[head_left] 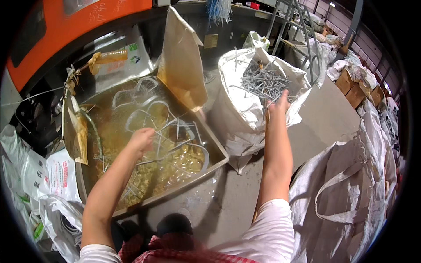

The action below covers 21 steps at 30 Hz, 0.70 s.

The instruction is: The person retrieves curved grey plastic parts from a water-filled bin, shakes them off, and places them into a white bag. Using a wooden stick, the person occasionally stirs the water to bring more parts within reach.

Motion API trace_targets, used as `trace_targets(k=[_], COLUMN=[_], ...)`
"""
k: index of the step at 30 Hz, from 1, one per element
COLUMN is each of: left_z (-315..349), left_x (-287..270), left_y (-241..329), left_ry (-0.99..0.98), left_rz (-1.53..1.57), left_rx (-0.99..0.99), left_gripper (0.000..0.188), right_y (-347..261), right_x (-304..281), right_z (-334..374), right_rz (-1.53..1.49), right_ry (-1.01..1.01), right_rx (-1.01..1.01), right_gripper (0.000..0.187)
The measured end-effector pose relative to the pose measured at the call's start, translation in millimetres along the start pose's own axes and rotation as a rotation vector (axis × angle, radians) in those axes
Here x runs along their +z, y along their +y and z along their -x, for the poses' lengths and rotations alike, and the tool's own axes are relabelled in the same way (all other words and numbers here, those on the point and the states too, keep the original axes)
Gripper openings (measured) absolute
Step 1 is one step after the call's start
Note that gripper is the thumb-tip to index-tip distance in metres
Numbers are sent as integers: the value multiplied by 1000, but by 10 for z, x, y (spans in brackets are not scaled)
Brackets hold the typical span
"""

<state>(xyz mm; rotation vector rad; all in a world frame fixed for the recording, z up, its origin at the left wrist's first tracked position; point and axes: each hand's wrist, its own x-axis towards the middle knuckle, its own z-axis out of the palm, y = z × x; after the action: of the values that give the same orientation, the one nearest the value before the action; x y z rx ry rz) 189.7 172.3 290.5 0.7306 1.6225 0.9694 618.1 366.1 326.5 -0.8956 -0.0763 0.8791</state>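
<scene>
My left hand [142,142] is over a shallow tub [219,153] of yellowish water, its fingers curled round thin grey plastic strips [158,139] that look slightly blurred. Curved grey plastic pieces [202,154] float or lie in the water beside it. On the right, my right hand [279,104] reaches to the mouth of a white woven sack [239,111]. Its fingers are apart, touching or just above a heap of thin grey plastic sticks [262,81] that fills the sack. The fingertips are partly lost against the sticks.
An upright stained board [180,61] rises at the tub's far corner. Behind is an orange machine [87,26]. A large white bag with a strap [337,193] lies at right, white sacks [59,175] at left. A metal ladder [307,39] stands beyond the sack.
</scene>
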Motion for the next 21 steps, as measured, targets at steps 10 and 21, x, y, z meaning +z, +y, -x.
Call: trace_targets(k=[10,21], left_z=[139,358], left_x=[-455,-662], left_y=[-1019,-1395], left_ry=[-46,131], left_rz=[-18,140], left_rx=[-165,-264], left_gripper=[20,8], right_y=[999,772], right_x=[-622,-920], right_z=[13,368], right_rz=[1444,1597], right_ry=[-129,-642], right_rx=[-1370,-1400], right_gripper=[62,10])
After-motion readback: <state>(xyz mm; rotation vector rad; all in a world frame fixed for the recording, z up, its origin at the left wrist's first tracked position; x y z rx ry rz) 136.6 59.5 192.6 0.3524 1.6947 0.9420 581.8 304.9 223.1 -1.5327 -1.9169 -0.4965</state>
